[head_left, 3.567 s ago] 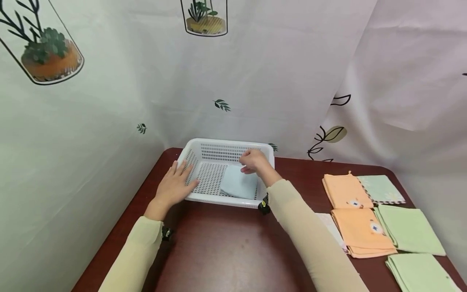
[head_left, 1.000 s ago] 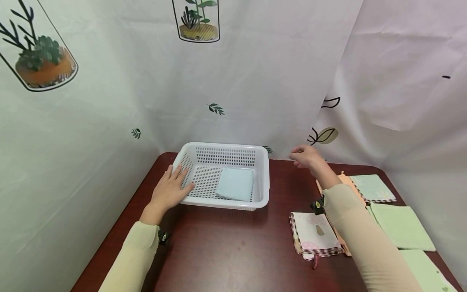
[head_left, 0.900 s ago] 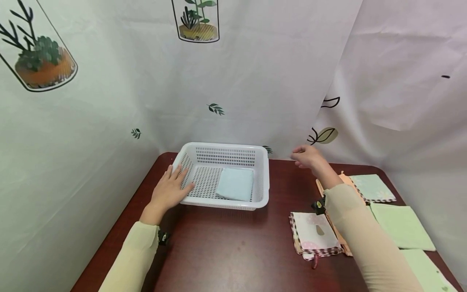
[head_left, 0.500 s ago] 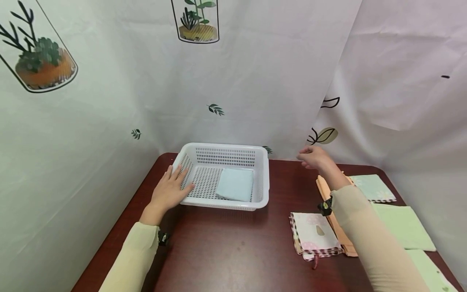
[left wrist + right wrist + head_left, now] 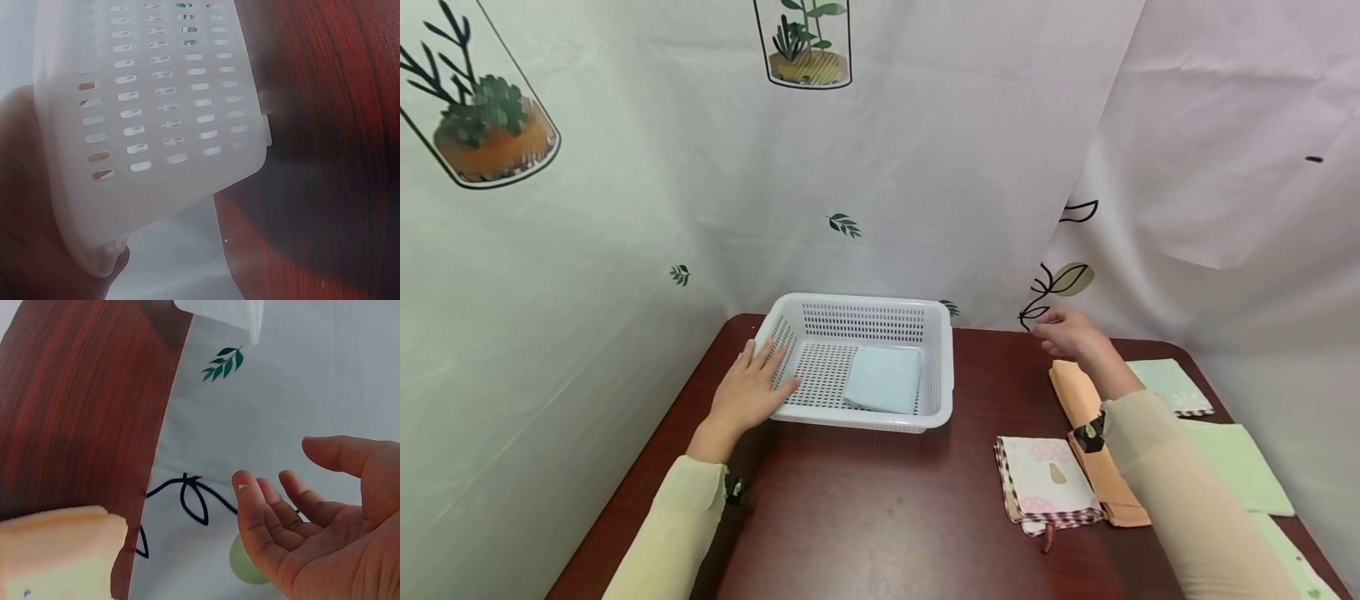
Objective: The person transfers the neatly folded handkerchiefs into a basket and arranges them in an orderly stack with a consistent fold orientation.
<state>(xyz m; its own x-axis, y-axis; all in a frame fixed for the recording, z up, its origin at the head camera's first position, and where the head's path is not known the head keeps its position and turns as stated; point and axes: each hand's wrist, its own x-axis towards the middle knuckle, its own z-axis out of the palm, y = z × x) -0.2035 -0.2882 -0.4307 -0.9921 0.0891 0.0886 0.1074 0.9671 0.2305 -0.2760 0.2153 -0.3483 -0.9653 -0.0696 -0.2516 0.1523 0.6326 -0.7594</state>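
A white plastic basket (image 5: 937, 367) with slotted walls stands at the back of the table, a folded pale blue towel (image 5: 883, 379) lying inside it. My left hand (image 5: 751, 387) rests over the basket's left rim, fingers spread and straight. The left wrist view shows that hand along the rim, behind the slotted wall (image 5: 144, 112). My right hand (image 5: 1067, 331) hovers empty above the table's back edge, right of the basket, near the folded orange towels (image 5: 1072, 390). In the right wrist view its fingers (image 5: 253, 506) are loosely bent, thumb apart, and a towel corner (image 5: 62, 550) lies below.
A folded white towel with checked trim (image 5: 1049, 475) lies left of the orange ones. Farther right are a pale green flowered towel (image 5: 1172, 382) and light green towels (image 5: 1240, 462), partly behind the right sleeve. A printed fabric backdrop (image 5: 970, 167) borders the dark red table (image 5: 850, 517).
Earlier my right hand was over the blue towel in the basket. It has moved out to the right and continues drifting right toward the orange towels. The left hand has stayed on the rim.
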